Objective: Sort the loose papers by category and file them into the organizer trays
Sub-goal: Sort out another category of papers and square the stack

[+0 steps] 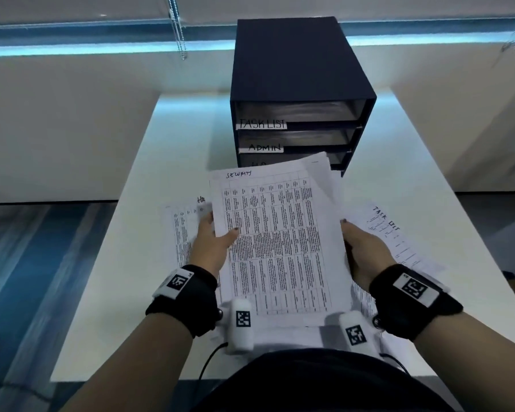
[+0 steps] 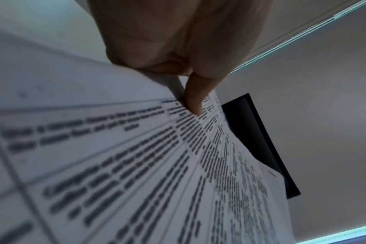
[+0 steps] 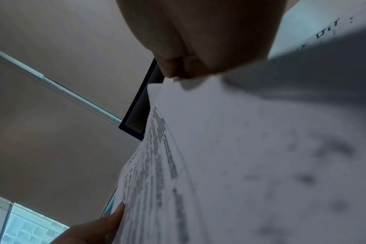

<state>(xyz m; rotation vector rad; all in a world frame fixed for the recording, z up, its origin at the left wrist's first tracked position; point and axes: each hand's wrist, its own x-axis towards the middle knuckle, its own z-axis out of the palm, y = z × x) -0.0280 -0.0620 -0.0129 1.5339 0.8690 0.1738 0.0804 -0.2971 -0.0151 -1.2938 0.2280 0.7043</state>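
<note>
I hold a stack of printed papers (image 1: 277, 239) above the white table (image 1: 399, 185); its top sheet is a table of text with a handwritten heading. My left hand (image 1: 217, 236) pinches the stack's left edge, thumb on top, and the left wrist view shows the thumb (image 2: 193, 99) pressed on the paper (image 2: 115, 165). My right hand (image 1: 360, 248) grips the right edge of the papers (image 3: 240, 165). A dark organizer (image 1: 301, 93) with stacked trays stands behind, two of them labelled "TASK LIST" (image 1: 262, 124) and "ADMIN" (image 1: 263, 147); the lower labels are hidden by the stack.
A sheet marked "HR" (image 1: 182, 230) lies on the table under my left hand. A sheet headed "TASK LIST" (image 1: 396, 236) lies to the right. More papers (image 1: 280, 331) lie near the front edge. White walls flank the table.
</note>
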